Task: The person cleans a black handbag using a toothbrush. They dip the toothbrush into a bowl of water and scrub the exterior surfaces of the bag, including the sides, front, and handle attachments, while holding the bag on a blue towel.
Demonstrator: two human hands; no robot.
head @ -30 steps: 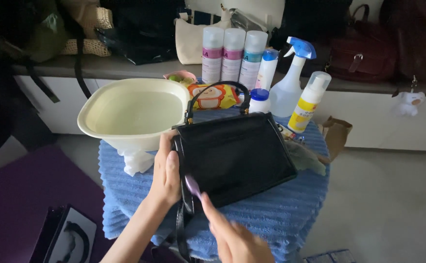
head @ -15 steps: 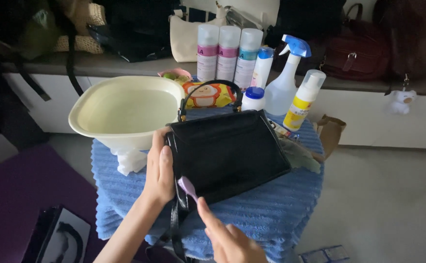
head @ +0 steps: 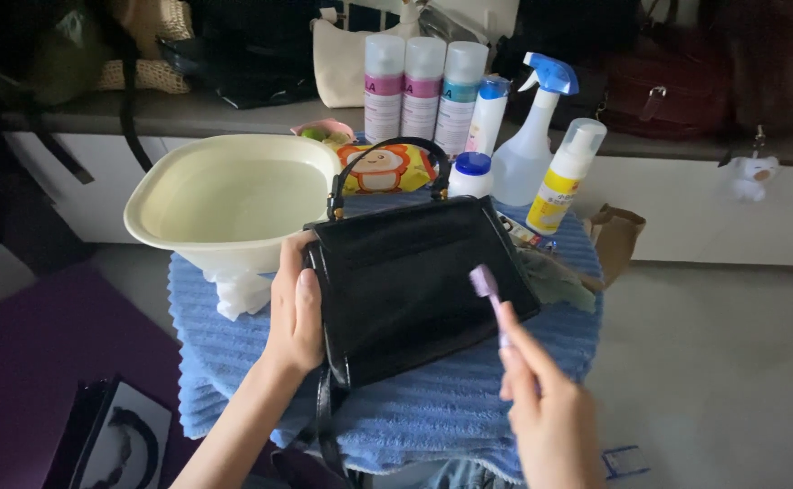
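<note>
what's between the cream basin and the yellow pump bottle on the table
In the head view, the black handbag with its arched handle lies between the cream basin and the yellow pump bottle, with a cartoon-printed pack and a small blue-capped jar behind it.

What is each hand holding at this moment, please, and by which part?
The right hand holds a small purple brush by its handle, head up over the black handbag. The left hand grips the handbag's left edge.
</note>
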